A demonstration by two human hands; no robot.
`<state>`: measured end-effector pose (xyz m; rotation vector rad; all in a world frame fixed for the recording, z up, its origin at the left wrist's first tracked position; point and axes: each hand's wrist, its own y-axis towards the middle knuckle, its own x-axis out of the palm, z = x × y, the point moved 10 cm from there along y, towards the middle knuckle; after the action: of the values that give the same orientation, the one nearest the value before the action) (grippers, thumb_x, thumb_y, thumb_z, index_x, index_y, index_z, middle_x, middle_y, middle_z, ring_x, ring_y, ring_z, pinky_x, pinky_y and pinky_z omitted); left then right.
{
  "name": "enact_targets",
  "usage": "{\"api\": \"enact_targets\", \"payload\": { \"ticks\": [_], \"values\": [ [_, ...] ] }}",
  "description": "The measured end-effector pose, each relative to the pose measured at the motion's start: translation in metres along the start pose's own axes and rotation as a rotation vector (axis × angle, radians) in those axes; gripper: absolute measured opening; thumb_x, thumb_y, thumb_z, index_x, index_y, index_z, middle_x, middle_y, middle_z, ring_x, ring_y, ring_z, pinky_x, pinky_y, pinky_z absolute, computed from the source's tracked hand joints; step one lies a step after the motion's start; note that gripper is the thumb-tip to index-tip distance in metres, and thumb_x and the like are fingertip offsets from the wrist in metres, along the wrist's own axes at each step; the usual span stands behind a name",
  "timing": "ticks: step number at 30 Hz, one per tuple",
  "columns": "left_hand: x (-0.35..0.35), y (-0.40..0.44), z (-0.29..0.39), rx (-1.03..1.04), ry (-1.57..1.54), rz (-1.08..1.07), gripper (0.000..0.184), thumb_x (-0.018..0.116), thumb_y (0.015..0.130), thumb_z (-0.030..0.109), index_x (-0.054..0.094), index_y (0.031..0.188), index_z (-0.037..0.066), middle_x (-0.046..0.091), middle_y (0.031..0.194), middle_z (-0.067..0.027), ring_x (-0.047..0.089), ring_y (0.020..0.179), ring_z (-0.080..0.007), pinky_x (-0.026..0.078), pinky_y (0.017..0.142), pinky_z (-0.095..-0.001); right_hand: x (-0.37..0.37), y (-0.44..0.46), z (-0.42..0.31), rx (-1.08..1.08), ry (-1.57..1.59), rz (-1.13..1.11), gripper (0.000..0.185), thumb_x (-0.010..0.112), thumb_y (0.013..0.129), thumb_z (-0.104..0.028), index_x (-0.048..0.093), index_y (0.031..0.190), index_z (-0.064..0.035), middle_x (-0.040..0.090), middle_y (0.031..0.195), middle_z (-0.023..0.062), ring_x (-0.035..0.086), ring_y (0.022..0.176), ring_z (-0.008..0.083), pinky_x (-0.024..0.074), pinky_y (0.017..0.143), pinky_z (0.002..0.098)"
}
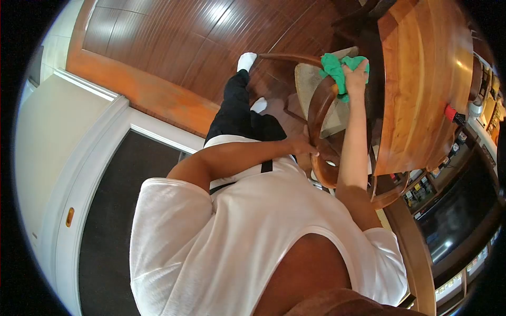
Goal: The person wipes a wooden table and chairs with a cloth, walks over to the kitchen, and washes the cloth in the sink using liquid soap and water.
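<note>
My right hand (356, 78) is closed on a green cloth (333, 68), which lies against the curved wood of a chair above its beige seat (307, 87). The cloth bunches out on both sides of my fingers and hides part of the wood. My left hand (303, 147) grips the chair's curved wooden frame (318, 113) lower down, near my waist, with the fingers bent round it. Part of that hand is hidden behind the frame and my forearm.
A wooden table (421, 89) stands right of the chair, with a red and black object (453, 115) at its far edge. Beyond are shelves and a dark screen (458, 210). A white door frame (100, 158) is at left; my socked feet are on the wooden floor (174, 42).
</note>
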<state>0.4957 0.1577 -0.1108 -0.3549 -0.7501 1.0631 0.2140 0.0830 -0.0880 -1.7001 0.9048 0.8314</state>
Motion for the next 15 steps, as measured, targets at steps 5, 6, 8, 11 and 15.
{"api": "enact_targets", "payload": {
  "ticks": [5,6,8,11,15],
  "values": [
    [0.019,0.063,-0.056,0.124,-0.071,0.08,0.05,0.067,0.078,0.035,0.061,0.113,-0.001,0.063,0.109,-0.0133,0.057,0.102,-0.0223,0.043,0.091,-0.0375,-0.003,-0.075,-0.043,-0.161,-0.06,0.083,0.092,0.069,0.077,-0.023,0.012,0.145,0.0007,0.022,0.135,0.0437,0.043,0.115,0.0528,0.0397,0.098,0.0451],
    [0.02,0.069,-0.059,0.181,-0.105,0.105,0.048,0.067,0.079,0.032,0.061,0.113,-0.001,0.063,0.11,-0.012,0.057,0.102,-0.0209,0.043,0.091,-0.037,-0.006,-0.096,-0.052,-0.207,-0.07,0.105,0.092,0.07,0.076,-0.021,0.013,0.145,0.0009,0.023,0.134,0.0434,0.042,0.116,0.0526,0.0398,0.098,0.0447],
    [0.005,0.042,-0.023,0.331,-0.221,0.162,0.058,0.07,0.075,0.033,0.055,0.118,-0.003,0.061,0.112,-0.0126,0.055,0.102,-0.0227,0.043,0.091,-0.036,-0.006,-0.146,-0.065,-0.284,-0.117,0.128,0.09,0.07,0.073,-0.013,0.016,0.145,-0.0019,0.024,0.136,0.0404,0.044,0.113,0.052,0.0422,0.095,0.0463],
    [-0.005,0.0,-0.007,0.381,-0.322,0.129,0.04,0.063,0.087,0.025,0.058,0.118,0.0,0.062,0.11,-0.0091,0.055,0.099,-0.0207,0.043,0.088,-0.0335,-0.01,-0.214,-0.057,-0.41,-0.159,0.155,0.09,0.07,0.07,-0.006,0.02,0.145,-0.0059,0.027,0.139,0.0349,0.047,0.109,0.0502,0.0449,0.09,0.0482],
    [-0.007,-0.049,0.004,0.283,0.258,0.09,0.059,0.068,0.08,0.031,0.051,0.126,-0.002,0.057,0.123,-0.0162,0.052,0.112,-0.0251,0.041,0.095,-0.0355,-0.006,-0.289,-0.006,-0.583,-0.159,0.17,0.091,0.069,0.068,-0.002,0.023,0.146,-0.0098,0.037,0.137,0.0258,0.049,0.108,0.0446,0.0443,0.088,0.0482]
  ]
}}
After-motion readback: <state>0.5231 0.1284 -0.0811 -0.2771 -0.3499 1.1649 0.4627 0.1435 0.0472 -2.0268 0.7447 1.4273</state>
